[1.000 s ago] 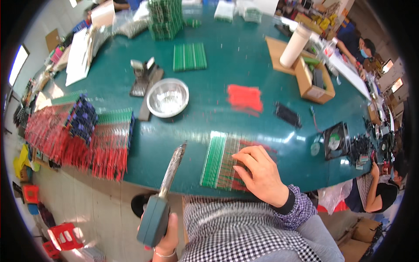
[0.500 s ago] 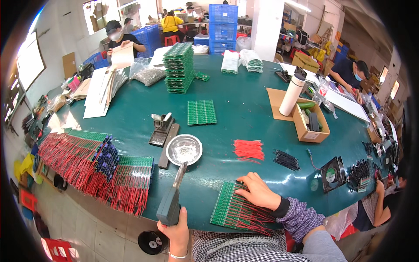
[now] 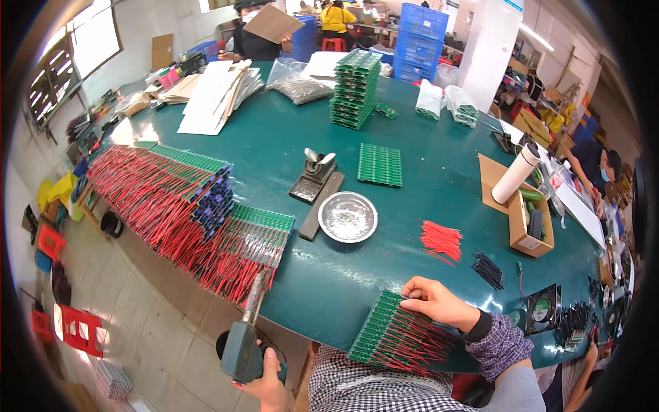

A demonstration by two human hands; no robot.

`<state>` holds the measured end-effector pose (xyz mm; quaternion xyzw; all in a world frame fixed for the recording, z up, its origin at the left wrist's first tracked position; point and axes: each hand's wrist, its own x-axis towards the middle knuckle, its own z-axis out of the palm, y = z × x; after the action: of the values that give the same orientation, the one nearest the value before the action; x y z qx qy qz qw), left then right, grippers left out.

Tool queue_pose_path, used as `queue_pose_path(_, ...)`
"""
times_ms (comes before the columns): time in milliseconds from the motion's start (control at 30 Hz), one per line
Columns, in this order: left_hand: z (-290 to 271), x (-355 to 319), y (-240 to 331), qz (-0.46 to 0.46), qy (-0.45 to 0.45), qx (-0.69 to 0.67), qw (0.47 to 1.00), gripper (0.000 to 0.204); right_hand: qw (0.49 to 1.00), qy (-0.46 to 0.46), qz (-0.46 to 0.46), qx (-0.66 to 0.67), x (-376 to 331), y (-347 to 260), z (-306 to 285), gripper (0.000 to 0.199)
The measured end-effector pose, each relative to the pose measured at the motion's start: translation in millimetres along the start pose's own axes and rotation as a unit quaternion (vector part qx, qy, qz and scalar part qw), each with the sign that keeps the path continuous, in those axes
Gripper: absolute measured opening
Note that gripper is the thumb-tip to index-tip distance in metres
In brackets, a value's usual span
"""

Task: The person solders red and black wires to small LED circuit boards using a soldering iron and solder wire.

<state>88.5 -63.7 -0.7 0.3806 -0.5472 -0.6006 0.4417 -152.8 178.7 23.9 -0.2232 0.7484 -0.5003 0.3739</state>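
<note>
My left hand (image 3: 269, 384) is closed round the grip of a dark green soldering gun (image 3: 240, 351), its metal tip pointing up and away beside the table's front edge. Near that edge lies a green circuit board panel (image 3: 374, 331) with rows of thin red wires (image 3: 412, 341) trailing off to the right. My right hand (image 3: 439, 302) pinches the panel's far corner between thumb and fingers; the fingertips partly cover what they grip.
Wired panels are stacked (image 3: 161, 178) at the left edge. Beyond stand a metal bowl (image 3: 348, 217), a soldering iron stand (image 3: 314, 175), a bare panel (image 3: 379, 165) and a panel stack (image 3: 355, 89). Red wires (image 3: 441, 240), black wires (image 3: 488, 270) and a fan (image 3: 544, 309) lie right.
The view has swung left. My left hand has drawn the soldering gun back from the bowl, past the table edge. My right hand's fingers have gone from lying across the panel to pinching its far corner.
</note>
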Motion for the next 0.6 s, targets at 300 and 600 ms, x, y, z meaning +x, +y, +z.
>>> queue_pose_path(300,-31.5,2.0,14.0,0.071,0.141,-0.013,0.987,0.014,0.925,0.012,-0.085,0.371,125.0,-81.9,82.1,0.029)
queue_pose_path(600,-52.6,-15.8,27.3,0.044,0.124,0.345,0.929,0.025,0.938,0.105,-0.071,0.323,237.1,-55.6,161.6,0.034)
